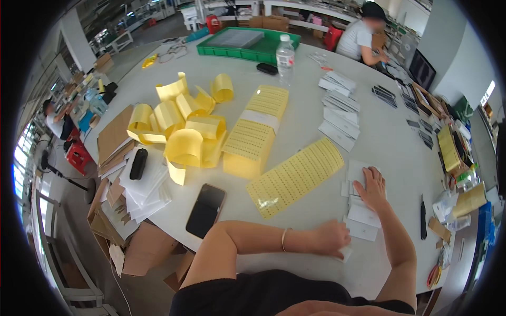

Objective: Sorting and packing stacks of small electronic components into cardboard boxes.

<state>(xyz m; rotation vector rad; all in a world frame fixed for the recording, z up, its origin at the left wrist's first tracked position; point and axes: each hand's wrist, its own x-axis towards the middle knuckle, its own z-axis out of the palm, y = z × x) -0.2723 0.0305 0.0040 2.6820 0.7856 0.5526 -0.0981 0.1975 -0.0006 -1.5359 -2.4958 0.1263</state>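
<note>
plainly, the right hand (pixel 372 188) rests, fingers spread, on white cards (pixel 362 215), long axes crosswise; the left hand (pixel 330 239) curls at their near end, grip unclear. beyond, on the tabletop (pixel 311 105): one yellow sheet (pixel 295 177) slanting rightward, one bottle (pixel 285 59).

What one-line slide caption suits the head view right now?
Right hand on white cards, left hand beside them; a yellow printed sheet and black phone lie nearby.
</note>
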